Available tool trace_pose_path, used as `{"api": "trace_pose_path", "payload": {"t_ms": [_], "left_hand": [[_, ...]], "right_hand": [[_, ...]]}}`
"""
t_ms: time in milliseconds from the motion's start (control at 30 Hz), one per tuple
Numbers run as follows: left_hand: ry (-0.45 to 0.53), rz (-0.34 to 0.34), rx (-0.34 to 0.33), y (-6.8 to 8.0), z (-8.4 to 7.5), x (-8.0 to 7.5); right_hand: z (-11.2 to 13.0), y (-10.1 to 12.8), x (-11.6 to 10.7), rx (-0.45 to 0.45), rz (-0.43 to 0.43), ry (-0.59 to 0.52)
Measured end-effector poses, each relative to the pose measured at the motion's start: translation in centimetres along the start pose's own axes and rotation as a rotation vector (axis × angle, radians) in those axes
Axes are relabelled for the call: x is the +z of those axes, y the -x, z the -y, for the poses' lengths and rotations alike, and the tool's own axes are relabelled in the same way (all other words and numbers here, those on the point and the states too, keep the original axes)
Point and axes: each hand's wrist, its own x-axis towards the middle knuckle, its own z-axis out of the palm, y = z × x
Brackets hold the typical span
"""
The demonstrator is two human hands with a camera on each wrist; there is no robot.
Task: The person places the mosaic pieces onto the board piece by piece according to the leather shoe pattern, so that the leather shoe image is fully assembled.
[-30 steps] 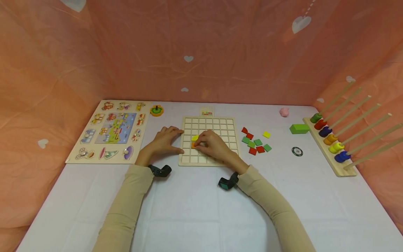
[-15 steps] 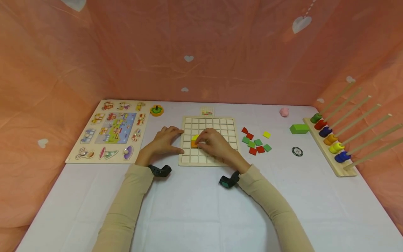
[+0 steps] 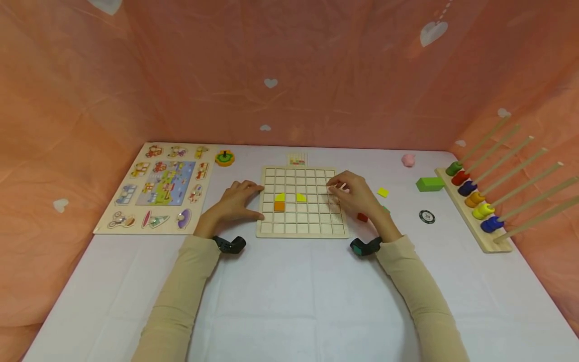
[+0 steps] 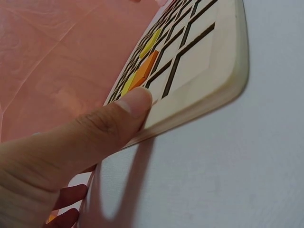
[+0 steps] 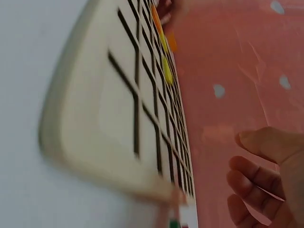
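One more yellow tile (image 3: 301, 198) shows — right hand (image 3: 356, 195) withdrawn.

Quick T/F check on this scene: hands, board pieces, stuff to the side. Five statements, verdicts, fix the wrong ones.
1. The left hand touches the grid board. True.
2. The orange piece lies nearer the person than both yellow pieces. True.
3. The right hand grips the orange piece. False: it holds no visible piece, and the orange one lies on the grid board.
4. The green block lies left of the grid board. False: right.
5. The pink toy lies on the grid board. False: on the table.
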Motion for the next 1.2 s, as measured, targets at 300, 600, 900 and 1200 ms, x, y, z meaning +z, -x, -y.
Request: {"api": "trace_pose_path", "payload": {"t_ms": [300, 600, 900, 1200], "left_hand": [[-0.001, -0.004, -0.002, 0.0, 0.3, 0.1], [-0.004, 0.000, -0.003, 0.0, 0.2, 0.0], [0.007, 0.002, -0.006, 0.0, 0.1, 0.1], [0.005, -0.004, 0.003, 0.0, 0.2, 0.1]], "right_hand": [[-3.1, 2.6, -3.9, 0.196, -0.021, 0.054], [-5.3, 4.5, -5.7, 0.454, -0.035, 0.067], [-6.5, 5.8, -6.7, 0.509, 0.014, 0.093], [-6.9, 6.1, -6.8, 0.540, 0.040, 0.108]]}}
